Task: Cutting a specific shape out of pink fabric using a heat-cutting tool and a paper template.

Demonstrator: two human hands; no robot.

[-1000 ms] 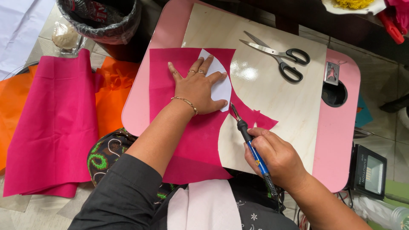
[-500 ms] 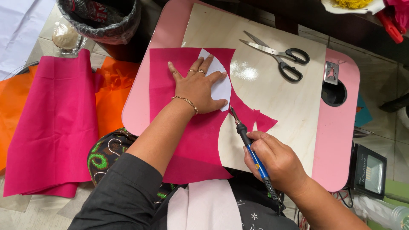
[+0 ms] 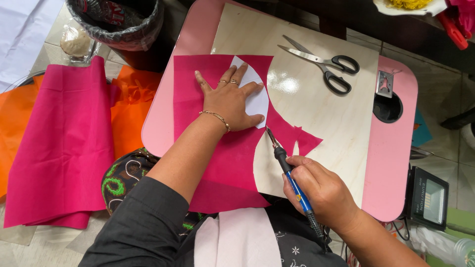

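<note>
My left hand (image 3: 229, 101) lies flat, fingers spread, on a white paper template (image 3: 257, 96) that rests on a magenta piece of cloth (image 3: 225, 163). The cloth is spread over a pale wooden board (image 3: 316, 118) on a pink lap table (image 3: 391, 163). A blue and black pen-shaped hot tool (image 3: 292, 180) is gripped in my right hand (image 3: 321, 193), its metal tip touching the cloth edge just below the template. A curved cut runs along the cloth's right side.
Black-handled scissors (image 3: 324, 66) lie on the board's far right. A round cup hole (image 3: 387, 107) sits in the table's right rim. Folded magenta cloth (image 3: 64, 148) and orange cloth (image 3: 131, 116) lie at left, a lined bin (image 3: 118, 22) beyond. A small black floodlight (image 3: 426, 198) stands at right.
My right hand and the tool have slid slightly down and back along the cloth's cut edge. The left hand stays pressed on the template.
</note>
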